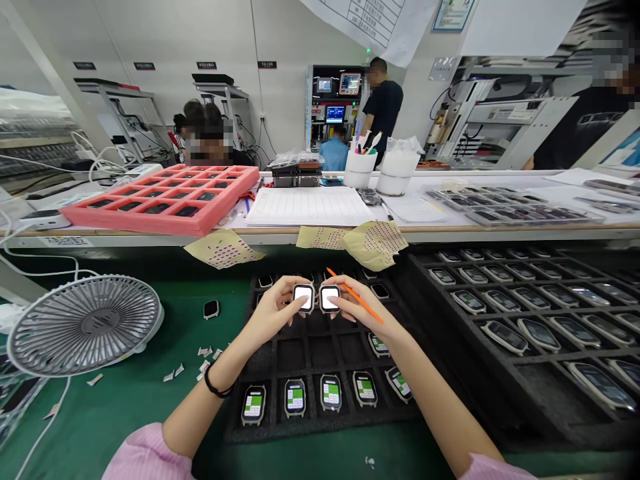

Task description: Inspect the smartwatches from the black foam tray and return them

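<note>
**Left watch (301, 291) and right watch (328, 292) held close together above the black tray (300, 429)**

At the left of the green surface (115, 407) a fan (86, 325) is placed; whether it is switched on cannot be told, but paper scraps (205, 365) could be blown into the black tray by its draught. The loose watch (211, 309), near the tray's back left corner, could be knocked by a sweep of the left forearm (193, 413). The left watch is gripped by the left hand (277, 303), the right watch by the right hand (361, 308), a thumb laid on each white screen; an unwanted touch could be registered, or the cases knocked together, were either wrist turned. An orange pen (354, 295) is also tucked into the right hand, and a screen could be scratched if it slipped from that shared grip.

Counted across: one fan, one loose watch, two held watches, one pen. Six green-and-white screens (295, 398) are seen in the black tray, five along its front edge, one by its right edge. Dark watches (380, 291) towards its back edge are partly hidden; the right tray (543, 387) is cut off, so neither is counted.
</note>
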A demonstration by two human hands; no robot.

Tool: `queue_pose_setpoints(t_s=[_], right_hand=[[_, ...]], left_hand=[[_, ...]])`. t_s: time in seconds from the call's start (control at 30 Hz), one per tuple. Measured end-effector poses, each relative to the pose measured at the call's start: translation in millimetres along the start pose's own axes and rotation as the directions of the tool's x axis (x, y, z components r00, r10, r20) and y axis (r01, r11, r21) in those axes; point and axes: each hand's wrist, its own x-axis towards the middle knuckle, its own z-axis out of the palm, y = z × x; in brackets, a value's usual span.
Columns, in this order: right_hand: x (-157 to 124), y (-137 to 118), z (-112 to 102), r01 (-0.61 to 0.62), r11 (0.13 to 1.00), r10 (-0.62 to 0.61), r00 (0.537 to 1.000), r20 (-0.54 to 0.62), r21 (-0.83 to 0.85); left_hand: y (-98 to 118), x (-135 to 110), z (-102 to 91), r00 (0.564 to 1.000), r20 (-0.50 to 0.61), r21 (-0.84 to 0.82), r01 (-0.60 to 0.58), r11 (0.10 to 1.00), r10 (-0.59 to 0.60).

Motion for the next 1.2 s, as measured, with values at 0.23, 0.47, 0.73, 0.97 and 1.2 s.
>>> queue_pose_setpoints(t_s=[0.23, 0.47, 0.73, 0.97, 1.2], right_hand=[[2.4, 0.2, 7.9, -0.034, 0.999, 0.037, 0.993, -0.115, 0.024], [1.6, -2.4, 8.4, -0.04, 0.998, 0.043, 0.997, -0.065, 0.04], [1.9, -0.5, 5.2, -0.014, 0.999, 0.014, 1.0, -0.005, 0.05], [2.2, 3.4, 3.8, -0.009, 1.0, 0.008, 1.0, -0.011, -0.021], [0.4, 3.1, -2.9, 0.02, 0.999, -0.018, 0.995, 0.1, -0.026]], left_hand=[[1.7, 1.1, 0.4, 0.998, -0.039, 0.035, 0.047, 0.998, -0.046], [-2.9, 3.7, 0.2, 1.0, -0.003, 0.03, 0.013, 0.999, -0.013], [-4.9, 3.7, 0.5, 0.999, 0.026, 0.001, -0.02, 1.0, 0.02], [-4.8, 6.1, -1.7, 1.0, -0.007, 0.037, 0.011, 0.999, -0.011], [-6.4, 4.5, -3.6, 0.997, 0.074, -0.006, -0.016, 1.0, 0.016]])
